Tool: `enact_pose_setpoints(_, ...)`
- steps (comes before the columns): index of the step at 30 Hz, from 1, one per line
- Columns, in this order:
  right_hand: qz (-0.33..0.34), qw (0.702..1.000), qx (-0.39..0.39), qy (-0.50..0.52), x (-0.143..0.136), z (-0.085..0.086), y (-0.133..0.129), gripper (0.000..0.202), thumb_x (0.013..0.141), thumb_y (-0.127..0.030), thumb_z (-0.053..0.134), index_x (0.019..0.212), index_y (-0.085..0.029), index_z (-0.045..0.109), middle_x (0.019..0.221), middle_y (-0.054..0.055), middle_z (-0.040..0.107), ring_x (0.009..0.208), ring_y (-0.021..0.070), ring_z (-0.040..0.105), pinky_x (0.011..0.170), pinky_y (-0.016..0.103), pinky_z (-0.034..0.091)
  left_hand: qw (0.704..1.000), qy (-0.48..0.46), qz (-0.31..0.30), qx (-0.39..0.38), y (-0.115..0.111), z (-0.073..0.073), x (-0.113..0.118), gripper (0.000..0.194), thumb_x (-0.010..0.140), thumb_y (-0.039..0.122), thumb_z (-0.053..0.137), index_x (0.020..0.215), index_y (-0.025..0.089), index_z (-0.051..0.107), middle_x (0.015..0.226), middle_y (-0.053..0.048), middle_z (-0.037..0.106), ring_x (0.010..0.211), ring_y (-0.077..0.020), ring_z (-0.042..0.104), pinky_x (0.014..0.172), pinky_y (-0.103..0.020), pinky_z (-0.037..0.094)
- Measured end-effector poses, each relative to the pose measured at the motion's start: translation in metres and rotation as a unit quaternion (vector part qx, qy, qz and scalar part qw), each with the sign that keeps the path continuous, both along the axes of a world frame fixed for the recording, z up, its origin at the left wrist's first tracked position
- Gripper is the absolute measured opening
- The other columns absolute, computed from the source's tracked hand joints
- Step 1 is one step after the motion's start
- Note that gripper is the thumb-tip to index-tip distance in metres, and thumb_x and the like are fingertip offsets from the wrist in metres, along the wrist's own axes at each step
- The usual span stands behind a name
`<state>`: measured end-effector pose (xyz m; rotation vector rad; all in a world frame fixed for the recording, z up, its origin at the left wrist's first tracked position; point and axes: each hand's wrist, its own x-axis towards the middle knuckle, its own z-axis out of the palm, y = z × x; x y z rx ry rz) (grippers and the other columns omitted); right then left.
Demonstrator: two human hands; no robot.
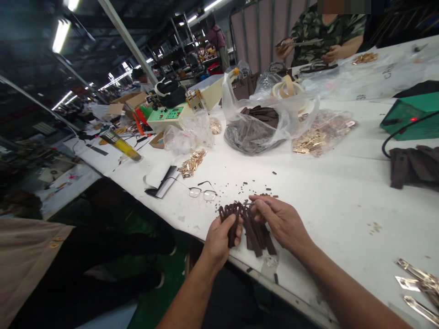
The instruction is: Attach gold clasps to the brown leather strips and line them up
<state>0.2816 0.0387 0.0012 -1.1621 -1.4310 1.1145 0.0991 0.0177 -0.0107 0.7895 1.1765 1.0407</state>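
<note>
My left hand [222, 235] is wrapped round a bundle of dark brown looped strips [232, 224] at the table's front edge. Just right of it, my right hand [274, 217] is closed in a pinch near the loops, on a thin item too small to name. More brown strips [255, 235] lie fanned on the white table [329, 196] between and below my hands. Small dark bits are scattered behind them. Eyeglasses [203, 193] rest to the left of these bits.
Gold metal pieces [192, 163] lie beyond the glasses, near a black-and-white folded item [163, 183]. Behind are a plastic bag of brown strips [254, 130], bagged gold pieces [313, 137] and a green device [411, 119]. A person in camouflage [325, 39] works across the table.
</note>
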Motion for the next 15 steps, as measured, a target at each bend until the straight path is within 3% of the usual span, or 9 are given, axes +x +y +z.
enact_pose_setpoints(7, -0.061, 0.998, -0.005, 0.000, -0.0046, 0.0015, -0.0025, 0.037, 0.099, -0.049, 0.048, 0.107, -0.020, 0.071, 0.077, 0.002, 0.071, 0.066, 0.0161, 0.068, 0.067, 0.028, 0.054, 0.999, 0.040, 0.024, 0.001, 0.0021, -0.0013, 0.0051, 0.037, 0.087, 0.049, 0.062, 0.080, 0.013, 0.060, 0.046, 0.002, 0.053, 0.038, -0.0085, 0.041, 0.039, -0.020, 0.029)
enact_pose_setpoints(15, -0.022, 0.999, 0.030, -0.032, -0.0096, -0.0050, -0.0018, 0.033, 0.100, -0.044, 0.047, 0.102, -0.021, 0.070, 0.084, 0.002, 0.071, 0.066, 0.0148, 0.067, 0.066, 0.027, 0.053, 0.999, 0.036, 0.014, 0.018, -0.0004, -0.0009, 0.0060, 0.037, 0.084, 0.050, 0.067, 0.076, 0.015, 0.059, 0.045, 0.005, 0.048, 0.038, -0.0064, 0.037, 0.039, -0.019, 0.024)
